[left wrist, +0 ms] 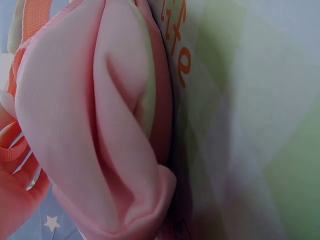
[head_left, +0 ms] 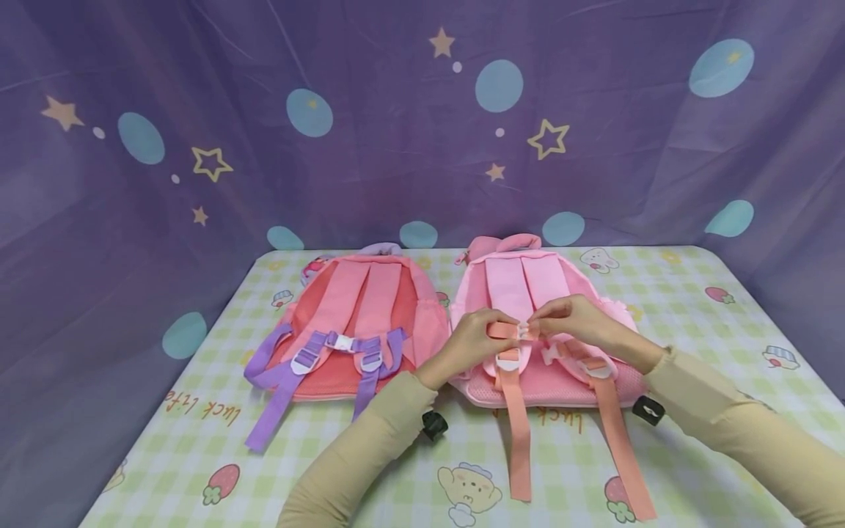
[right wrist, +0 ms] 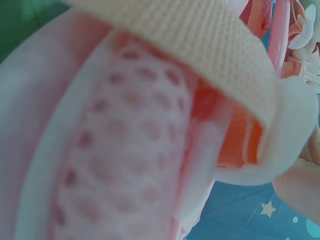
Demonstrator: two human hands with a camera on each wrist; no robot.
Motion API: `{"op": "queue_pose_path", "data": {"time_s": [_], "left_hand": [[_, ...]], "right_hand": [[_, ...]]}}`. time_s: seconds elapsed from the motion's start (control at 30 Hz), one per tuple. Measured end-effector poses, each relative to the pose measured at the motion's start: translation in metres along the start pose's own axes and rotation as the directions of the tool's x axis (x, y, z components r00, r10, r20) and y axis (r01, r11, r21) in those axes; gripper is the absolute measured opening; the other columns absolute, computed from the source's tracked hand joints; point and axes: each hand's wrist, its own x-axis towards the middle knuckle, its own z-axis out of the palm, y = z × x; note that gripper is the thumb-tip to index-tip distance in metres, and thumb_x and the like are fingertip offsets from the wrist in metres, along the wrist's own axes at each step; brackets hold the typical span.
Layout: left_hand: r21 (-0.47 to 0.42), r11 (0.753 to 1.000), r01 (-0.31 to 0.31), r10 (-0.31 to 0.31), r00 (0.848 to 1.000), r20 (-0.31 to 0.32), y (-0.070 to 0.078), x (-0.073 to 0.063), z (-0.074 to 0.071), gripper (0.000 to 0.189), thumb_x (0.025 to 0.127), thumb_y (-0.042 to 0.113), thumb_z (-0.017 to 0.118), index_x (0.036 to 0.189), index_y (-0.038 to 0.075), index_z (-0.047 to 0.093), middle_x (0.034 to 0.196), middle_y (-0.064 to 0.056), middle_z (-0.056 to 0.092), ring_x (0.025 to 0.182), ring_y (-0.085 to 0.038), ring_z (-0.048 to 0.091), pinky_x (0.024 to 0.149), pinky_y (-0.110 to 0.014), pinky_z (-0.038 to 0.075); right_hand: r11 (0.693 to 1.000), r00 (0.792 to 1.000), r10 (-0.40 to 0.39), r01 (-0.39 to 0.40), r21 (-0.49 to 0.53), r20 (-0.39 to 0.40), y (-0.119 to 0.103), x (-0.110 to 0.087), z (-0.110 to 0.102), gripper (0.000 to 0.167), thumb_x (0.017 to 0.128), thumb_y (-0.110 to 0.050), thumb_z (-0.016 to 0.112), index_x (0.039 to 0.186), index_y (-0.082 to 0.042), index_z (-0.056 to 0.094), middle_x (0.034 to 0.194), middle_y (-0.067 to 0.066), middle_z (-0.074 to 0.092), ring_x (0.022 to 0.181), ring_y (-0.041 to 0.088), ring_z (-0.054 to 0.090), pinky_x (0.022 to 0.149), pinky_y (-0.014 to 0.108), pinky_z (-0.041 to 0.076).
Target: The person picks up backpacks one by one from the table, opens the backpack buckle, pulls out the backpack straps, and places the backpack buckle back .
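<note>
A light pink backpack point(head_left: 561, 389) lies back-up on the table, its shoulder straps facing up. Over it, my left hand point(head_left: 472, 341) pinches a short orange strap point(head_left: 503, 331). My right hand point(head_left: 577, 323) pinches a white plastic buckle point(head_left: 524, 331) joined to that strap, fingertips close to the left hand's. Another white buckle piece point(head_left: 549, 355) hangs on the right shoulder strap, apart from the hands. In the left wrist view, the left hand point(left wrist: 22, 192) shows beside pink fabric. A white strap adjuster point(right wrist: 295, 130) and orange webbing fill part of the right wrist view.
To the left lies a coral pink backpack point(head_left: 429, 323) with purple straps point(head_left: 273, 411) and a fastened white chest buckle point(head_left: 343, 342). Two long orange strap ends point(head_left: 519, 447) trail toward the table's front. A purple starred curtain point(head_left: 396, 44) surrounds the checked tablecloth point(head_left: 330, 477).
</note>
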Motion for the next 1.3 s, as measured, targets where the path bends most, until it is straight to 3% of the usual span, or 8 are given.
{"op": "queue_pose_path", "data": {"time_s": [0.17, 0.57, 0.93, 1.3], "left_hand": [[0.009, 1.000, -0.007, 0.007, 1.000, -0.010, -0.001, 0.000, 0.001, 0.024, 0.081, 0.005, 0.078, 0.102, -0.002, 0.073, 0.098, -0.013, 0.070, 0.096, -0.023, 0.065, 0.084, -0.020, 0.048], [0.005, 1.000, -0.027, 0.028, 0.999, -0.023, 0.000, 0.000, 0.003, 0.023, 0.081, 0.007, 0.078, 0.102, -0.002, 0.072, 0.097, -0.013, 0.071, 0.091, -0.022, 0.065, 0.077, -0.017, 0.048], [0.024, 0.999, -0.023, 0.023, 1.000, -0.002, 0.002, 0.000, 0.003, 0.023, 0.082, 0.008, 0.079, 0.102, -0.002, 0.072, 0.097, -0.013, 0.071, 0.091, -0.021, 0.064, 0.077, -0.017, 0.048], [0.050, 0.999, 0.009, -0.007, 0.999, -0.038, 0.005, 0.000, 0.003, 0.019, 0.086, 0.016, 0.075, 0.096, 0.001, 0.073, 0.091, -0.010, 0.071, 0.085, -0.018, 0.064, 0.074, -0.017, 0.048]], "right_hand": [[1.000, 1.000, -0.003, 0.003, -0.016, -0.022, -0.002, -0.003, 0.000, 0.026, 0.095, -0.009, 0.061, 0.108, 0.012, 0.067, 0.094, 0.012, 0.072, 0.077, 0.009, 0.065, 0.074, 0.023, 0.052], [0.989, 0.998, -0.038, 0.031, -0.144, -0.049, -0.009, -0.006, 0.006, 0.021, 0.092, -0.014, 0.068, 0.099, 0.005, 0.074, 0.084, 0.006, 0.071, 0.071, 0.017, 0.060, 0.066, 0.022, 0.047], [0.988, 0.998, -0.059, 0.055, -0.143, -0.023, -0.009, -0.004, 0.009, 0.017, 0.090, -0.006, 0.065, 0.096, 0.009, 0.072, 0.079, 0.007, 0.069, 0.069, 0.022, 0.061, 0.062, 0.026, 0.050], [0.987, 0.997, -0.067, 0.060, -0.152, -0.043, -0.010, -0.006, 0.010, 0.019, 0.091, -0.007, 0.066, 0.096, 0.010, 0.071, 0.082, 0.010, 0.070, 0.064, 0.015, 0.053, 0.055, 0.022, 0.042]]}}
